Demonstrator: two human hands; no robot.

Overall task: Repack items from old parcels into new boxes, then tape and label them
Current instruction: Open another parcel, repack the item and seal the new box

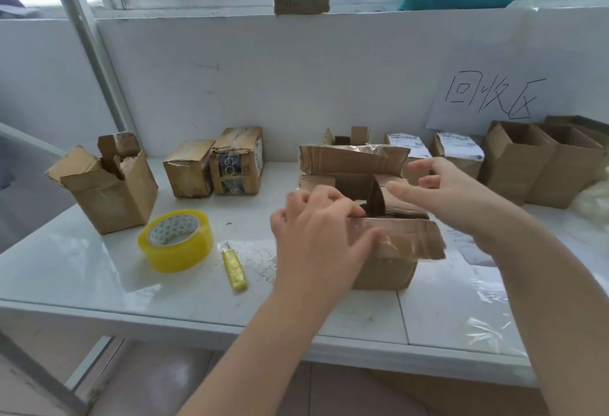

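Note:
An opened cardboard parcel with tape-covered flaps stands on the white table in front of me. My left hand grips its near flap, thumb on the outside and fingers curled over the edge into the opening. Above the parcel's right side my right hand hovers with fingers spread, holding nothing. The far flap stands up. A yellow tape roll and a yellow utility knife lie left of the parcel.
An open empty box stands at the left, two taped parcels behind the tape roll. Labelled parcels and open boxes line the back right under a handwritten paper sign. Plastic wrap lies at the right.

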